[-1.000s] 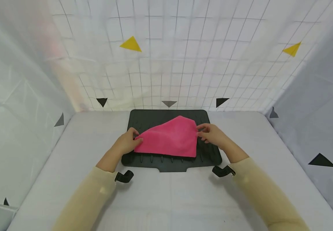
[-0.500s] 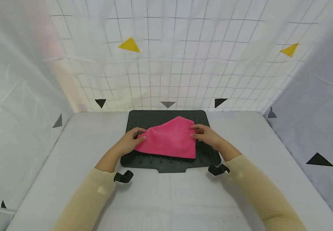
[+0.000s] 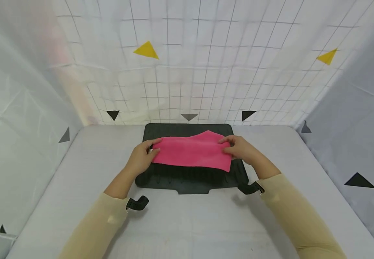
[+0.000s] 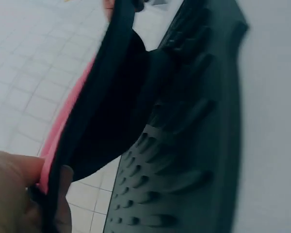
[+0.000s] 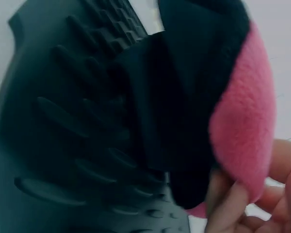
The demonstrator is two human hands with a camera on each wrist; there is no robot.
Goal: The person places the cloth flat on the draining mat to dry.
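A pink cloth [image 3: 191,151] with a dark underside is stretched between my hands, raised above a black ribbed mat [image 3: 193,183]. My left hand [image 3: 140,157] pinches its left end between thumb and fingers. At the right end, my right hand [image 3: 241,149] grips the cloth the same way. In the left wrist view the dark underside [image 4: 106,111] hangs in a loose fold beside the mat's raised ridges. The right wrist view shows the fuzzy pink face [image 5: 247,111] bending over the dark side, with thumb and fingers at its lower corner.
Under the mat is a white table [image 3: 187,226]. A white gridded curtain [image 3: 190,72] with yellow and black triangles stands behind it, and pale sheets [image 3: 352,144] line both sides. Black wrist-worn devices [image 3: 137,203] sit at both sleeve cuffs.
Half a second ago the cloth's near edge lay lower on the mat. It has been lifted and drawn wider, its right end shifting right. My right hand has moved right and now grips it.
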